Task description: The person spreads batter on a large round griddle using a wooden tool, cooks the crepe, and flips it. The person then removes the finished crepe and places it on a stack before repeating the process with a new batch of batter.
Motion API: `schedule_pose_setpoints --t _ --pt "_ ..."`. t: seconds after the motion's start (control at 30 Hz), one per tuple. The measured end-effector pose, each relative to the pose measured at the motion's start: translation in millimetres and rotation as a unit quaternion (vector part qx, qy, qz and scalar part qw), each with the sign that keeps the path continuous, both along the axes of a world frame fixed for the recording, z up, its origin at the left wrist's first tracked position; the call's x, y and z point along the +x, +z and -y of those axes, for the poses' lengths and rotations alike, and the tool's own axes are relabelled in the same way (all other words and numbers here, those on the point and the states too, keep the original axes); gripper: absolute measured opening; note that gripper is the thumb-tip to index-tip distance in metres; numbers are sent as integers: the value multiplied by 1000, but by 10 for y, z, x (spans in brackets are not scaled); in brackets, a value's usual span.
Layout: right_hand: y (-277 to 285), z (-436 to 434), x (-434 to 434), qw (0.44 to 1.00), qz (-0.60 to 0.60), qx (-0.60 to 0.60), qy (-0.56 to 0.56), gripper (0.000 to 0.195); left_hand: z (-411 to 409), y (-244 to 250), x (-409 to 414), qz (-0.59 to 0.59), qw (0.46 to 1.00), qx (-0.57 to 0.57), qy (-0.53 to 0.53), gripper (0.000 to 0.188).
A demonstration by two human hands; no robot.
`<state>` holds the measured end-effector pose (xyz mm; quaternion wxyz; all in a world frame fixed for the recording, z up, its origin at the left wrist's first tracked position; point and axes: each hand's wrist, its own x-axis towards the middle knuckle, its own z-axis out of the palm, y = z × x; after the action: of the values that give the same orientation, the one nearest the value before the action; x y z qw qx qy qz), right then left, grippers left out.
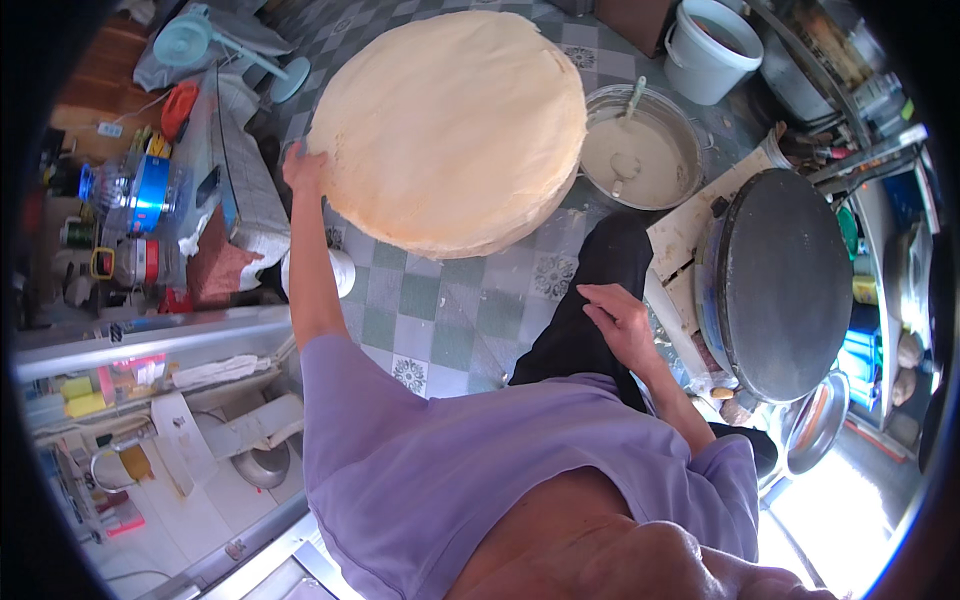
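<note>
A tall stack of large round flatbreads or crepes (457, 127) takes up the top middle of the view. My left hand (304, 171) is at the stack's left edge, thumb towards it; whether it grips the edge is hard to tell. My right hand (619, 322) hovers over my dark-clad leg, fingers loosely extended together, holding nothing. Right of the stack is a metal pot of pale batter (645, 154) with a ladle (626, 165) in it. A round black griddle (784, 285) stands on the right, beyond my right hand.
A white bucket (712, 52) stands behind the pot. At the left are a pale blue fan (184, 41), a large plastic bottle (146, 195) and a cluttered glass-sided counter (187, 345). A white container (341, 272) sits beside my left forearm. Shelves with wares line the right.
</note>
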<state>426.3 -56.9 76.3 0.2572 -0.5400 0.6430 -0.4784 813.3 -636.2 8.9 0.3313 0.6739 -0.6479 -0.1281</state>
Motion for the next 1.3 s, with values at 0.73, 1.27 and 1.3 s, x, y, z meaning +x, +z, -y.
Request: schedule_pose_setpoints --t 0.73,1.27,1.3 --pt "-7 -3534 -2221 746 -91 -14 -660 27 -2416 719 -2325 206 924 -68 -314 21" --pt "-1868 -6284 -4130 581 -186 468 -639 58 -2948 -1360 -4698 178 786 31 -592 25" --pt "-1909 -6388 -4116 594 -190 456 -635 57 -2852 -1568 -4724 228 782 18 -580 26"
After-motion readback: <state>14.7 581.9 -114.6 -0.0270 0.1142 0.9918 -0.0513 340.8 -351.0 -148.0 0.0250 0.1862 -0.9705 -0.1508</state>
